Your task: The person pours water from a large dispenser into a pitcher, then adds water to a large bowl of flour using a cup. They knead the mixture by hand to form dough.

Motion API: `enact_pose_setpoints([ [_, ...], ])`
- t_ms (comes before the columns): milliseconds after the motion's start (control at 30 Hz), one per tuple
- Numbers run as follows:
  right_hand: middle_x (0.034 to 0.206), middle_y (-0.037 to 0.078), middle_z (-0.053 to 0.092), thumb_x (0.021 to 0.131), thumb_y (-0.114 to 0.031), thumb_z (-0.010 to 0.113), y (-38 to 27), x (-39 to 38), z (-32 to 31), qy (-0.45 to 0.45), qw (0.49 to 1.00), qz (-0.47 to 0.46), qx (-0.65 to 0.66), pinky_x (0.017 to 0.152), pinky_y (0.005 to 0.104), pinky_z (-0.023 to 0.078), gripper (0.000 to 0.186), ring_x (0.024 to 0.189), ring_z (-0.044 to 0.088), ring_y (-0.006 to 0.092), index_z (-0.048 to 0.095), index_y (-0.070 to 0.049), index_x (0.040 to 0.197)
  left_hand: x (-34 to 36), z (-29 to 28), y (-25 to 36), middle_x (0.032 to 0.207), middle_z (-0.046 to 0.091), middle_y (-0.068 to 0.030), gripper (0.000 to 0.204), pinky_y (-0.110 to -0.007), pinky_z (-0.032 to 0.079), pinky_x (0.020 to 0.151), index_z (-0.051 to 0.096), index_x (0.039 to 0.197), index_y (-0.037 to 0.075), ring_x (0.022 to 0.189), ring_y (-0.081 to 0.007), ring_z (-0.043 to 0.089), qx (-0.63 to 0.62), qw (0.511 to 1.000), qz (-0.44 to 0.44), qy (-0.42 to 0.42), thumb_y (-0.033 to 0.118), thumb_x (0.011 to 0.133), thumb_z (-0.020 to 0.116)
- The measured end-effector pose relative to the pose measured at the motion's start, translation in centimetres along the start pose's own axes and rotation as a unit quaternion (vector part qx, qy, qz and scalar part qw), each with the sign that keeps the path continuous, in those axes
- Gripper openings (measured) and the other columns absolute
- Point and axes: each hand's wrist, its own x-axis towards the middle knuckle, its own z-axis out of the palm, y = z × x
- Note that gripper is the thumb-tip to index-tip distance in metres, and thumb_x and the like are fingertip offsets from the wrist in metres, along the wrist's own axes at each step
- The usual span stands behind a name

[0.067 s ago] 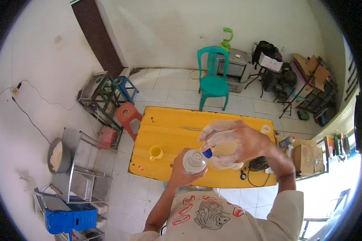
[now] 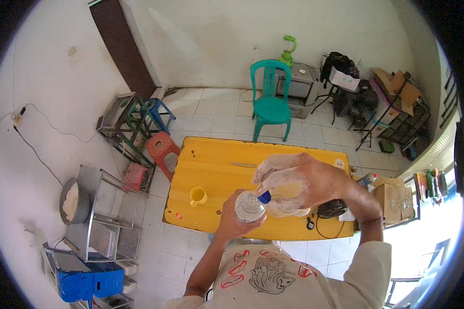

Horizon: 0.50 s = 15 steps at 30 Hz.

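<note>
A clear plastic bottle (image 2: 249, 207) is gripped in my left hand (image 2: 231, 219), its top tilted toward the camera over the near part of the yellow table (image 2: 219, 165). Fingers and thumb wrap around its side. My right hand (image 2: 307, 180), dusted with white powder, pinches a blue bottle cap (image 2: 264, 197) at the bottle's mouth. Whether the cap is seated or loose I cannot tell. A pale, rounded thing beneath the right hand is mostly hidden. Left of the bottle stands a yellow mug (image 2: 198, 196).
A thin knife-like tool (image 2: 242, 165) lies on the table. Near its right end are a black coiled-cord device (image 2: 331, 208) and a cardboard box (image 2: 394, 201). A green chair (image 2: 271, 105) stands beyond the table, a red stool (image 2: 163, 150) at its left, and a metal rack (image 2: 113, 226) further left.
The view has shifted slightly. Both hands keep their hold on the bottle and the blue cap, with hardly any movement between them.
</note>
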Motion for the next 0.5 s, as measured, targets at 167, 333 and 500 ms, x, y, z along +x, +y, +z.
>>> enact_pose_setpoints([
  [167,0.113,0.014,0.068,0.088,-0.023,0.079,-2.3,1.3,-2.4,-0.097,0.994,0.033,-0.047,0.091,0.042,0.056,0.032,0.105,0.067,0.0324,0.071,-0.006,0.114,1.6,0.9,0.7,0.114,0.071,-0.0085,0.07,-0.038,0.054,0.095,0.06,0.126,0.006,0.105,-0.0199,0.069,-0.034,0.998,-0.006,-0.053,0.02,0.066,0.093],
  [333,0.109,0.019,0.066,0.082,-0.013,0.071,-2.8,0.9,-3.2,-0.151,0.985,0.06,-0.058,0.095,0.0444,0.053,0.033,0.106,0.064,0.039,0.068,0.0,0.112,2.0,1.7,0.6,0.115,0.072,-0.0088,0.07,-0.037,0.054,0.096,0.06,0.127,0.005,0.106,-0.0197,0.069,-0.019,0.996,0.005,-0.091,0.02,0.067,0.092],
  [500,0.113,0.015,0.068,0.092,-0.016,0.07,-3.4,0.6,-3.3,-0.207,0.968,0.089,-0.107,0.092,0.0427,0.055,0.026,0.106,0.066,0.0353,0.068,0.001,0.112,2.3,2.0,1.1,0.116,0.072,-0.009,0.07,-0.037,0.054,0.096,0.061,0.128,0.005,0.106,-0.0191,0.07,-0.052,0.988,-0.019,-0.145,0.019,0.067,0.092],
])
